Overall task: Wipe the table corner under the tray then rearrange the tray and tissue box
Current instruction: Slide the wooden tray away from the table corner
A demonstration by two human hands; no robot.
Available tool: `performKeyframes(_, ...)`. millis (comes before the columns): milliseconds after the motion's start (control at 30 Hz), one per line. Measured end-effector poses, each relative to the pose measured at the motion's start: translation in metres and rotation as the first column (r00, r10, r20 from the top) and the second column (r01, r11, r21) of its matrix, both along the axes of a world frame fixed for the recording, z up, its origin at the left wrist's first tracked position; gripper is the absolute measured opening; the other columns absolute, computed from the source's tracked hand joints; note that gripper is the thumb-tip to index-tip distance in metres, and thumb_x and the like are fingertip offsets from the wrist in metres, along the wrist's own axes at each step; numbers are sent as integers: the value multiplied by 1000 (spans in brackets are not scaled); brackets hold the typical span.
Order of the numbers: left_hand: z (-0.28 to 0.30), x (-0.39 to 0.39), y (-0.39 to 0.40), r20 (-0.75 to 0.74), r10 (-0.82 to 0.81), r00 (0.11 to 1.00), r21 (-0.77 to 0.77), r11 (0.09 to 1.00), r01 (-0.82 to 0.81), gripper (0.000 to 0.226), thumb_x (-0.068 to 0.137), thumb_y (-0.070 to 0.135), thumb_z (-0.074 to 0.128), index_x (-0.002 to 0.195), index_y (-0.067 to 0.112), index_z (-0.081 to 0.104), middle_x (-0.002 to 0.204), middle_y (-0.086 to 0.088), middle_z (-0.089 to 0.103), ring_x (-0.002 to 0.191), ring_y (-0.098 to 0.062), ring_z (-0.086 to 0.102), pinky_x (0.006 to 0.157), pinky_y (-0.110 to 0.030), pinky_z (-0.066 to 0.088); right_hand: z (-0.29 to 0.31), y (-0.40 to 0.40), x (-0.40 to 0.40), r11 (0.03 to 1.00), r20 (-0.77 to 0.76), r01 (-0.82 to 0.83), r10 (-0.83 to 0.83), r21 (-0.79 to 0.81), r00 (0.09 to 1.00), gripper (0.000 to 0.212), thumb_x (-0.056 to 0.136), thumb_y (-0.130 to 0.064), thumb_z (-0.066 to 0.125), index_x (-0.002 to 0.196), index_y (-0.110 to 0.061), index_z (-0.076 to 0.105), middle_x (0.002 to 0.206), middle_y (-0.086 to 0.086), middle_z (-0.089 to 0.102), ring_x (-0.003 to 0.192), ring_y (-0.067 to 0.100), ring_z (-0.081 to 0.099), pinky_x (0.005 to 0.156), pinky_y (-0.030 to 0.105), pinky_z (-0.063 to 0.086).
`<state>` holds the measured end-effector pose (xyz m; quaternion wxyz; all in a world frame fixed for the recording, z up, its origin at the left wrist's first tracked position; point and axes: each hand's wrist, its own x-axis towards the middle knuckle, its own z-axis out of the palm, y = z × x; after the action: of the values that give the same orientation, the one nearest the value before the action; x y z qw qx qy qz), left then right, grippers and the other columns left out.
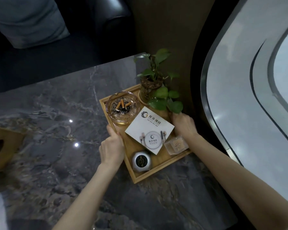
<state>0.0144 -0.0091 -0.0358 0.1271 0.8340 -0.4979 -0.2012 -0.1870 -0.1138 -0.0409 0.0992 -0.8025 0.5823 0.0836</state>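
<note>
A wooden tray (140,177) sits at the far right corner of the dark marble table (56,130). It holds a glass ashtray (122,107) with cigarette butts, a white card (150,129), a small potted plant (154,83), a round grey-and-black device (141,161) and a clear toothpick box (176,145). My left hand (112,146) grips the tray's left rim. My right hand (184,124) grips its right rim beside the plant. A wooden tissue box (2,146) lies at the left edge of the view, only partly seen.
A dark sofa with a grey cushion (28,22) stands beyond the table's far edge. A curved window frame (213,97) runs along the right side, close to the tray. Bare marble stretches between the tissue box and the tray.
</note>
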Motion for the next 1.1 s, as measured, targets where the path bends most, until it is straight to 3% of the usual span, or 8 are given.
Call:
performKeyframes(267, 19, 39, 58, 31, 99, 995, -65, 993, -97, 46, 97, 20, 27, 135, -5, 25, 84, -28, 67, 77, -44, 63, 68, -47, 44, 14, 33, 46, 988, 46, -116, 122, -106, 992, 24, 101, -9, 31, 113, -3, 50, 109, 17, 59, 91, 36, 64, 66, 39, 47)
performKeyframes(400, 30, 64, 94, 71, 156, 985, -53, 987, -152, 45, 97, 19, 28, 135, -5, 24, 86, -28, 67, 78, -43, 63, 61, -40, 34, 16, 60, 78, 979, 134, -144, 164, -146, 977, 19, 99, -7, 37, 105, -3, 55, 97, 18, 62, 83, 39, 65, 62, 41, 47)
performKeyframes(533, 27, 98, 130, 61, 188, 980, -24, 982, -187, 43, 97, 21, 27, 134, -1, 26, 88, -26, 68, 80, -43, 63, 65, -41, 39, 21, 100, 113, 959, 254, -165, 223, -230, 941, 6, 88, 7, 54, 83, 6, 57, 72, 26, 63, 58, 44, 64, 46, 40, 47)
performKeyframes(600, 27, 117, 148, 69, 192, 979, 8, 981, -193, 42, 97, 22, 27, 133, 1, 26, 92, -29, 67, 85, -45, 62, 69, -44, 42, 15, 120, 130, 965, 295, -137, 201, -223, 934, 6, 89, 7, 53, 84, 9, 56, 73, 30, 63, 59, 48, 64, 47, 42, 48)
performKeyframes(733, 21, 151, 176, 79, 159, 984, 73, 984, -165, 40, 97, 24, 26, 130, 2, 27, 97, -29, 66, 89, -46, 61, 72, -47, 43, -5, 156, 157, 981, 302, -109, 153, -158, 941, 11, 93, 4, 47, 89, 10, 55, 81, 32, 63, 69, 50, 64, 54, 46, 49)
performKeyframes(933, -6, 184, 204, 99, 112, 989, 163, 978, -127, 45, 96, 15, 29, 136, -1, 19, 100, -28, 66, 87, -44, 62, 72, -48, 44, -22, 188, 190, 986, 257, -98, 130, -131, 958, 4, 87, 8, 56, 83, 9, 56, 71, 29, 63, 56, 46, 63, 43, 42, 48)
performKeyframes(1033, -15, 194, 210, 86, 101, 991, 173, 978, -115, 47, 96, 15, 29, 139, -1, 16, 99, -28, 67, 87, -43, 62, 71, -47, 44, -27, 195, 200, 984, 234, -92, 127, -154, 964, 17, 73, 14, 69, 73, 6, 54, 56, 23, 59, 39, 41, 59, 30, 35, 43)
performKeyframes(1100, -19, 202, 210, 88, 83, 993, 167, 981, -97, 48, 96, 14, 29, 139, -1, 15, 97, -28, 67, 84, -43, 62, 70, -47, 45, -31, 198, 205, 983, 238, -86, 123, -162, 963, 19, 71, 15, 70, 72, 5, 54, 55, 23, 59, 38, 40, 58, 30, 34, 43)
